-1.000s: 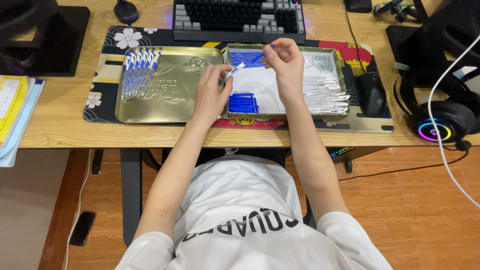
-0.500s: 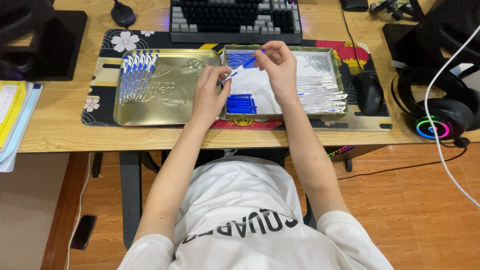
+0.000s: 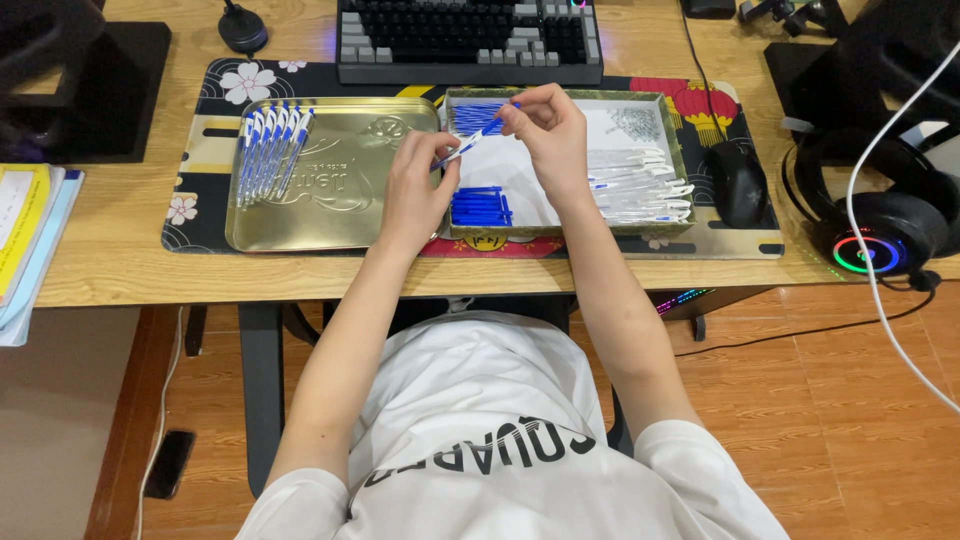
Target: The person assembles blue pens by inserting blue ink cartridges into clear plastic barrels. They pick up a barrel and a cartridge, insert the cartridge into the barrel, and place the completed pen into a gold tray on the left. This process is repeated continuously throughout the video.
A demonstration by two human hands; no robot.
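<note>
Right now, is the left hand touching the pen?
Touching. The head view shows the left hand gripping the lower end of the pen, with no gap; the right hand pinches its upper end above the tray.

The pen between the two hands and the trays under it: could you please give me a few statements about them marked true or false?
1. Both hands, left hand and right hand, hold one blue-and-white pen. True.
2. The finished pens lie in the right tray. False: they lie in a row in the gold tray on the left.
3. Loose blue parts lie in the white-lined tray. True.
4. The headset sits left of the trays. False: it sits at the right.
</note>
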